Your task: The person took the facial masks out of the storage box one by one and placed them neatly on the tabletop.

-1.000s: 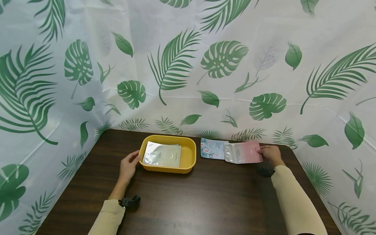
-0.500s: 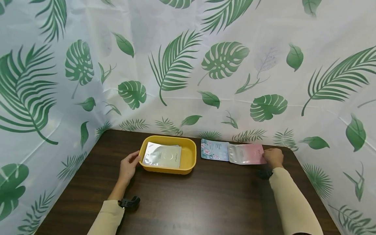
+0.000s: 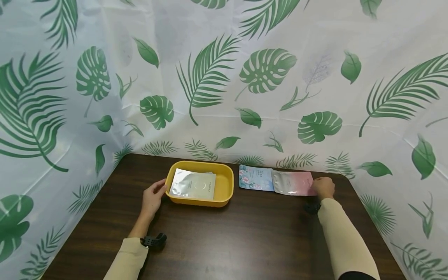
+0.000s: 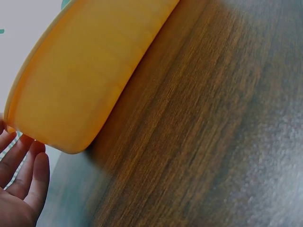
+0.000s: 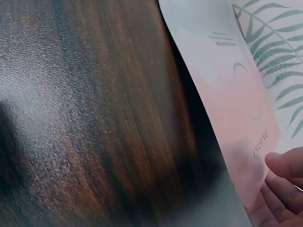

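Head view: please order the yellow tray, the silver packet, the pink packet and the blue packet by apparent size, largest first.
1. yellow tray
2. silver packet
3. pink packet
4. blue packet
The pink packet overlaps the blue one, so that last ranking is unsure.

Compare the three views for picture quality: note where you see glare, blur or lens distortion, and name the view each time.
Head view: sharp, but the wide lens bows the leaf-print backdrop and table edges. Left wrist view: the yellow tub is soft and too close; pale glare washes the wood at right. Right wrist view: the pink packet is slightly blurred, with glare on the wood at left and a dark shadow along the packet's edge.
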Action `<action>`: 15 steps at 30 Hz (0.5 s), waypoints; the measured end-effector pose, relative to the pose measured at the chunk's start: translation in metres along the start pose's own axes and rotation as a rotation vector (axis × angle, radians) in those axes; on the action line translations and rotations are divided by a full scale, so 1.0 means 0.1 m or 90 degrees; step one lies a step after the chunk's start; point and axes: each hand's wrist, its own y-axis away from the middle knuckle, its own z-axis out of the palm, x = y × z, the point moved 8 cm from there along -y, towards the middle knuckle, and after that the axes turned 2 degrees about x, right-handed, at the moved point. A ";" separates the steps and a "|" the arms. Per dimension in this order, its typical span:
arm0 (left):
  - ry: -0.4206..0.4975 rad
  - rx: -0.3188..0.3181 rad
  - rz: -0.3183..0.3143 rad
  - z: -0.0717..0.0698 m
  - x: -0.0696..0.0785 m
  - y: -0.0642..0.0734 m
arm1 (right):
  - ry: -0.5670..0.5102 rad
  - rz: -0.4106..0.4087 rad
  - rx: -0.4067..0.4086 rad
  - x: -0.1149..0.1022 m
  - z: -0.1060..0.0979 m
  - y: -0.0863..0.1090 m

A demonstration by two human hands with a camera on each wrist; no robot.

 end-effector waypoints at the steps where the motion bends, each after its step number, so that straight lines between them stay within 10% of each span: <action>1: -0.001 -0.001 0.002 0.01 0.00 0.00 | -0.003 0.004 -0.005 0.01 0.01 0.00; 15: 0.006 -0.003 -0.012 0.01 -0.01 -0.01 | -0.038 0.025 -0.026 0.10 -0.01 0.06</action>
